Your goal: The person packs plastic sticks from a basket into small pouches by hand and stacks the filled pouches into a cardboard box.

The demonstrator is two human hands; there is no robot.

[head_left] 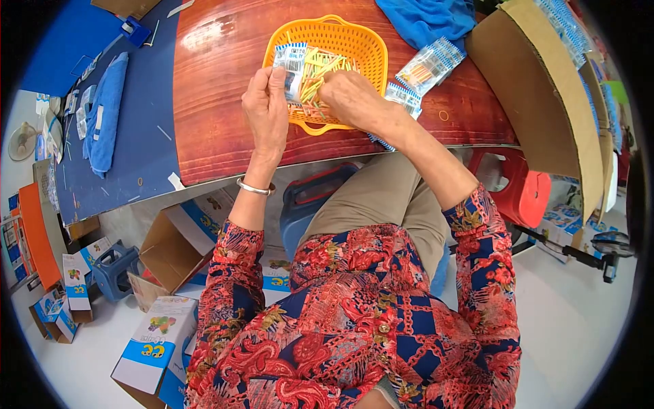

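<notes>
My left hand (267, 109) pinches a small clear plastic packet (291, 63) with blue-and-white print, upright over the left side of the yellow basket (373, 58). In the basket lies a heap of thin sticks (315, 83), yellow, green and pinkish. My right hand (354, 99) reaches over the basket's front right side, its fingers closed around some of the yellow sticks beside the packet. Its fingertips are partly hidden. Filled packets (429, 66) with the same print and orange sticks inside lie just right of the basket.
A blue cloth (429, 20) and an open cardboard box (528, 88) stand at the table's right. Another blue cloth (105, 116) lies on the dark left section. Below are a red stool (521, 187), a blue stool (112, 269) and printed cartons (153, 344).
</notes>
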